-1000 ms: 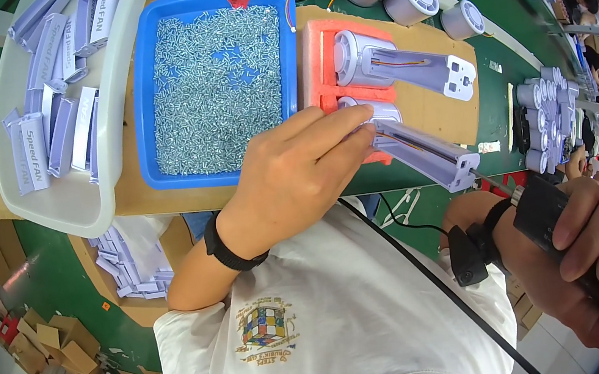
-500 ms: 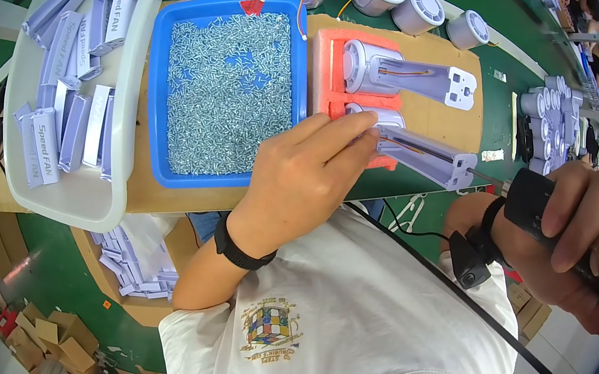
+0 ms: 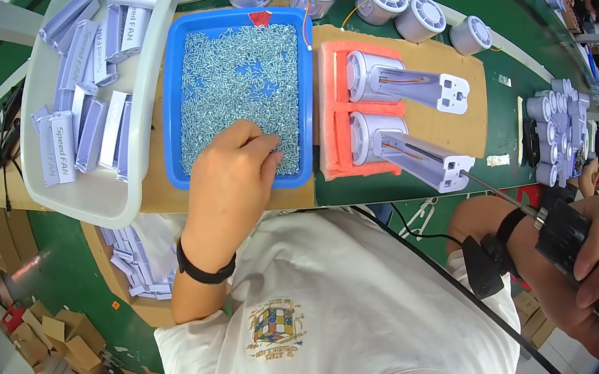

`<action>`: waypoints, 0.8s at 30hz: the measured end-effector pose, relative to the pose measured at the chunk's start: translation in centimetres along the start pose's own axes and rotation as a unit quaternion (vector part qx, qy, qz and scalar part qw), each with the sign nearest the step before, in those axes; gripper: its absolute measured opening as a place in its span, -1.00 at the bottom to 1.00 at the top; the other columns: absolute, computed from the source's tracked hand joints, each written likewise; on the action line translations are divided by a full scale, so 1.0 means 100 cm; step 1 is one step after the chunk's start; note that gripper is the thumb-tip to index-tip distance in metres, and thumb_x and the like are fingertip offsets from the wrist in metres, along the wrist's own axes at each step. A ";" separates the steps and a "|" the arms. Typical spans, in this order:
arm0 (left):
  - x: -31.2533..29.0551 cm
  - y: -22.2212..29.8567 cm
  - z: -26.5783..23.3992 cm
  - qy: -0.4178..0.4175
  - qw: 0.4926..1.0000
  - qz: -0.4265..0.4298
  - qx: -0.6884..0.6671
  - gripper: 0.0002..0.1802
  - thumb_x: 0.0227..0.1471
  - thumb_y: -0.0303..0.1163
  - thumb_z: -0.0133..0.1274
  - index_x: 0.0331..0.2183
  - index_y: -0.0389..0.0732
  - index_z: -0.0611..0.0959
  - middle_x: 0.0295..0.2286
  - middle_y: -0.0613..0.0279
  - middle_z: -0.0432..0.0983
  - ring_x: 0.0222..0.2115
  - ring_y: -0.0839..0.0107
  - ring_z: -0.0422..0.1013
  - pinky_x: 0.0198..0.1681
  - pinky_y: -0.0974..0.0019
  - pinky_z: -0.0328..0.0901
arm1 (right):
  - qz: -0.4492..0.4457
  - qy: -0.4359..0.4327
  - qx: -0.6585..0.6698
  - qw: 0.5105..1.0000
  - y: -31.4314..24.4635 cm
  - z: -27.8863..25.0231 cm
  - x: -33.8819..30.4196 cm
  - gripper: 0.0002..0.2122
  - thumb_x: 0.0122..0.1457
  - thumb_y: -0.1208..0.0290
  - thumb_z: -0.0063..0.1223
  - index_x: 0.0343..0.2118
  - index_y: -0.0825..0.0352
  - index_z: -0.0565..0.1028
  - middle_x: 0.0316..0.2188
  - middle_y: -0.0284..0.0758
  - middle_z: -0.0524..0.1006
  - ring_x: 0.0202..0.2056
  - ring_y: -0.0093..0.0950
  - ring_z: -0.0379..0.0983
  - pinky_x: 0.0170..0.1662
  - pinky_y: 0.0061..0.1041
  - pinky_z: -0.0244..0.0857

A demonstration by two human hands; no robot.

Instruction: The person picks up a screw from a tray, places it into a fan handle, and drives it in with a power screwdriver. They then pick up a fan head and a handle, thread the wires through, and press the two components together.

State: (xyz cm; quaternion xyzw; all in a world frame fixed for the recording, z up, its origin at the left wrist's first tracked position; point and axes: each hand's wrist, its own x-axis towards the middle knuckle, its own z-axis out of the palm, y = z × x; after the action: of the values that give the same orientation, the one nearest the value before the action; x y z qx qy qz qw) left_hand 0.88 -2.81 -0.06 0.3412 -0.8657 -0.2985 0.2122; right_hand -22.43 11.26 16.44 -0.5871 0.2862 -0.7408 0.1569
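Blue tray [image 3: 169, 121] of small screws [image 3: 239, 81] sits at table front, left hand [image 3: 231, 181] in it, fingers [image 3: 263, 146] pinched on screws, right hand [image 3: 593, 260] clenched round black electric screwdriver [image 3: 563, 238], bit aimed at grey housing [image 3: 417, 151] held steady in orange jig [image 3: 336, 117].

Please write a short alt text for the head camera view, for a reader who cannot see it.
The left hand picks in a blue tray of small silver screws, while the right hand holds a black electric screwdriver near two grey fan housings on an orange foam holder.
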 end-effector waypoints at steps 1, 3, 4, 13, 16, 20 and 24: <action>0.000 -0.002 -0.002 -0.017 1.000 0.000 0.010 -0.93 -0.09 -0.55 0.24 -0.43 -0.24 0.70 -0.45 0.18 0.52 -0.44 0.17 0.51 -0.45 0.21 0.40 | -0.001 0.000 0.004 1.000 -0.001 -0.003 -0.001 -0.49 0.26 0.11 0.09 0.07 0.27 0.14 -0.45 -0.46 0.41 -0.54 -0.56 0.40 -0.51 -0.54 0.36; 0.001 -0.003 -0.005 -0.025 1.000 0.005 0.014 -0.93 -0.09 -0.54 0.25 -0.43 -0.24 0.70 -0.46 0.18 0.52 -0.46 0.18 0.51 -0.45 0.21 0.40 | -0.001 -0.001 0.011 1.000 -0.003 -0.009 -0.002 -0.58 0.20 0.11 0.17 -0.08 0.20 0.24 -0.47 -0.49 0.42 -0.56 -0.62 0.39 -0.52 -0.62 0.30; 0.002 -0.003 -0.006 -0.032 0.999 0.009 0.016 -0.92 -0.09 -0.54 0.25 -0.43 -0.25 0.71 -0.48 0.18 0.52 -0.47 0.19 0.51 -0.46 0.21 0.40 | -0.002 -0.002 0.015 1.000 -0.004 -0.012 -0.003 -0.62 0.17 0.11 0.21 -0.16 0.16 0.28 -0.47 -0.51 0.43 -0.57 -0.65 0.38 -0.53 -0.65 0.26; 0.010 0.011 0.009 0.059 0.979 0.098 -0.167 -0.86 -0.13 -0.56 0.31 -0.40 -0.25 0.73 -0.40 0.17 0.64 -0.48 0.25 0.58 -0.46 0.31 0.44 | 0.006 0.010 0.035 0.999 -0.013 -0.036 -0.013 -0.75 0.05 0.10 0.38 -0.49 0.02 0.47 -0.50 -0.57 0.46 -0.59 -0.75 0.40 -0.56 -0.82 0.17; 0.016 0.030 0.022 0.071 0.969 0.115 -0.206 -0.85 -0.13 -0.61 0.30 -0.39 -0.28 0.75 -0.40 0.15 0.66 -0.44 0.31 0.59 -0.43 0.37 0.45 | 0.013 0.017 0.059 0.998 -0.012 -0.037 -0.013 -0.74 0.02 0.13 0.38 -0.51 0.05 0.46 -0.51 -0.55 0.46 -0.61 -0.74 0.41 -0.57 -0.80 0.23; 0.022 0.037 0.031 0.086 0.962 0.144 -0.218 -0.85 -0.13 -0.63 0.30 -0.38 -0.29 0.75 -0.41 0.15 0.67 -0.45 0.34 0.60 -0.43 0.39 0.46 | 0.023 0.027 0.090 0.995 -0.003 -0.042 -0.007 -0.73 -0.03 0.17 0.39 -0.54 0.09 0.44 -0.53 -0.53 0.46 -0.62 -0.73 0.43 -0.58 -0.78 0.31; 0.026 0.036 0.033 0.090 0.962 0.177 -0.187 -0.80 -0.15 -0.62 0.32 -0.35 -0.28 0.75 -0.42 0.15 0.66 -0.47 0.32 0.60 -0.45 0.38 0.46 | 0.028 0.031 0.120 0.992 0.000 -0.046 -0.005 -0.73 -0.04 0.20 0.37 -0.55 0.12 0.42 -0.55 -0.53 0.46 -0.63 -0.72 0.42 -0.61 -0.78 0.28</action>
State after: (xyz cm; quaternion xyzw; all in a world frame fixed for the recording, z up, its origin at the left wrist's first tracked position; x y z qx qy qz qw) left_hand -4.46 -1.28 0.34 0.1623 -0.8185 -0.3804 0.3988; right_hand -26.70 12.66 15.36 -0.5325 0.2165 -0.7830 0.2377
